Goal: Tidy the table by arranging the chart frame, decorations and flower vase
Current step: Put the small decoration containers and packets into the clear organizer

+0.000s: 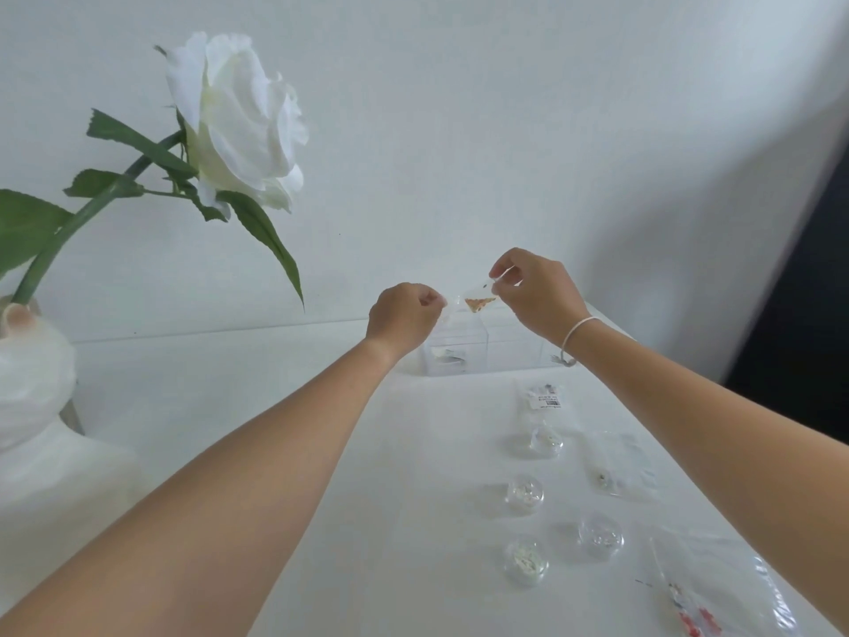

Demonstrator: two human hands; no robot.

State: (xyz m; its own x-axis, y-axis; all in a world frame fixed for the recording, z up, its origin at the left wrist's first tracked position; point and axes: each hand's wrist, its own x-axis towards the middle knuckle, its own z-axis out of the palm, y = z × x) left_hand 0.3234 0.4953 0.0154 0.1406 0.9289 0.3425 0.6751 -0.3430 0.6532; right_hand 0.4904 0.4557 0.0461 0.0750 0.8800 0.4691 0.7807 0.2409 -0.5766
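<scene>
1. Above the clear acrylic drawer box (487, 347), the left hand (404, 317) and right hand (535, 294) each pinch an edge of a small clear plastic bag of gold flakes (478, 303), probably stretched between them for opening or for stowing.
2. Nearer along the white table (285, 397) lie small round clear jars (523, 494) and flat clear packets (615, 462), seemingly waiting to be sorted.
3. Far left stands the white ceramic vase (32, 388), its white artificial rose (239, 121) leaning over.
</scene>
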